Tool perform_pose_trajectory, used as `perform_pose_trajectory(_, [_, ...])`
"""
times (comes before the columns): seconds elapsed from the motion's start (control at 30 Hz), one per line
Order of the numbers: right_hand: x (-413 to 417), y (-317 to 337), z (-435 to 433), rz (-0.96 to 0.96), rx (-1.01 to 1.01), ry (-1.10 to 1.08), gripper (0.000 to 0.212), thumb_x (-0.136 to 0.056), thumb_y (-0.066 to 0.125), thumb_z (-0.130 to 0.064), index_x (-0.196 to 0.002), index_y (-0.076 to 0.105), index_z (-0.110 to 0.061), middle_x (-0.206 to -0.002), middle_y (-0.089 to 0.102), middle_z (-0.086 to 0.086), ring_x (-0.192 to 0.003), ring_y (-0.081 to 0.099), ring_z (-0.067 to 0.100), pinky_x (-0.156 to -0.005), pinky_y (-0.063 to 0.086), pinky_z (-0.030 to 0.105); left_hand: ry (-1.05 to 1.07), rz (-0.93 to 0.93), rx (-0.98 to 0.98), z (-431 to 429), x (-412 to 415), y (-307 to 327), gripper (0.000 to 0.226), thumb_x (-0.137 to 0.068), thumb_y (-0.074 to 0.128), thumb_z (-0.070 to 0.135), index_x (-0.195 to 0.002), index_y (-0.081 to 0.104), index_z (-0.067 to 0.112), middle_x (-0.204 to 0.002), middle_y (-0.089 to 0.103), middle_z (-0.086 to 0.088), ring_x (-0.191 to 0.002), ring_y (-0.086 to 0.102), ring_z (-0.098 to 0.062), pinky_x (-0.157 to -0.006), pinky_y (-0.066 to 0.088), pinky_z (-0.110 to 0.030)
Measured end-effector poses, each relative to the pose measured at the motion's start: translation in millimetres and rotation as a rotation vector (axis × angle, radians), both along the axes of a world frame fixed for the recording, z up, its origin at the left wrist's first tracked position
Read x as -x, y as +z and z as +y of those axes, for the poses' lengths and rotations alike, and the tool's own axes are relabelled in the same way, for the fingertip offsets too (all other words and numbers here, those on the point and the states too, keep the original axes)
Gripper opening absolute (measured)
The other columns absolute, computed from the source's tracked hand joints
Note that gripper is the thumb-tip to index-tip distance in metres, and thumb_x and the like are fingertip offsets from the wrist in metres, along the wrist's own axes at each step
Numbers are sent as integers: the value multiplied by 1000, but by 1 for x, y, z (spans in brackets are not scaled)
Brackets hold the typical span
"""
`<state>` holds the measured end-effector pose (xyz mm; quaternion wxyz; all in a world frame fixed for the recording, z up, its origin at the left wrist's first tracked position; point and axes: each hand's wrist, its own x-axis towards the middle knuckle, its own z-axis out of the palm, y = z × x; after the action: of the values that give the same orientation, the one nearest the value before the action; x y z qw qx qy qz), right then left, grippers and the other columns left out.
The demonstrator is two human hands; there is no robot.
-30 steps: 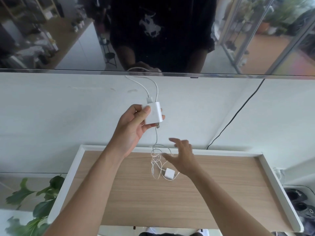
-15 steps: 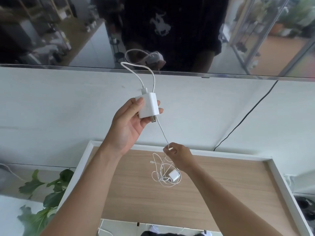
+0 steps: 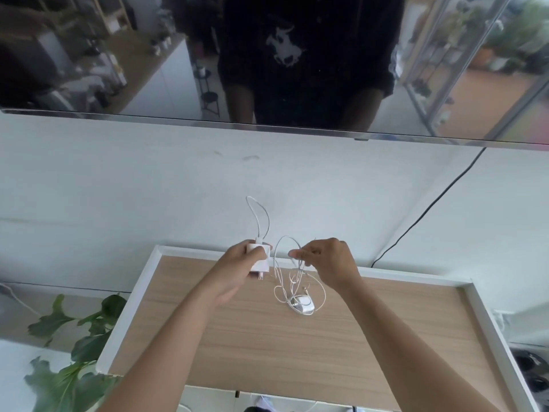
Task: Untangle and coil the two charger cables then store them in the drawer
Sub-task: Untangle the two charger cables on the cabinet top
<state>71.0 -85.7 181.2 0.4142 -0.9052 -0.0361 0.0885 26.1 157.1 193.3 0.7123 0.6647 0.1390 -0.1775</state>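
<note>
Cables: thin white charger cables (image 3: 282, 281) still knotted. One strand loops up from the block in the left hand (image 3: 237, 273), arcs over to the right hand (image 3: 325, 260), then drops into a loose heap on the pale wood desk with white raised rim (image 3: 267, 352).
Held block: white square charger block (image 3: 260, 263), prongs at its lower end. Now low, just over the desk's rear rim; 1 s ago it was up high vs the wall.
Left hand: wrapped round that block, thumb across its face; has come down w/ it.
Right hand: spread & reaching 1 s ago, pinching a strand 0.5 s ago. Now raised approx level w/ the left hand, fingertips pinching strands.
Second block: smaller white charger block (image 3: 304, 304) lies on the desk below the right hand, strands lying round it; not lifted.
Meaning: prob. slack gained & hands close together, so picking the knot apart can start. Untangling is early, no coiling yet, drawer not in view.
Around: black wall cable (image 3: 430, 209), glossy dark screen (image 3: 89, 55) above, green leafy plant (image 3: 86, 337) at left.
</note>
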Motion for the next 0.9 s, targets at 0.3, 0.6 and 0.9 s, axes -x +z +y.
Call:
perform_pose_trajectory(0.3, [9, -2, 5, -107, 202, 186, 39, -87, 81, -65, -92, 85, -26, -84, 75, -11, -98, 59, 18, -87, 51, 38, -12, 78, -68, -18, 3, 13, 43, -84, 90, 56, -98, 86, 16, -76, 63, 2, -66, 60, -16, -55, 50, -25])
perform_pose_trajectory(0.6, [11, -20, 4, -184, 109, 121, 30, -101, 71, -53, -82, 61, -32, -84, 69, -12, -83, 63, 15, -75, 45, 34, -29, -41, 150, -25, 0, 34, 17, -99, 79, 27, -90, 84, 14, -85, 71, -10, -75, 64, -21, -65, 46, -33])
perform_pose_trajectory(0.9, [8, -41, -6, -35, 207, 112, 33, -100, 68, -51, -128, 72, -33, -113, 76, -12, -103, 70, 14, -88, 55, 36, 85, -193, 502, -26, -5, 70, 18, -104, 70, 22, -88, 76, 19, -89, 61, 1, -73, 58, -16, -73, 47, -37])
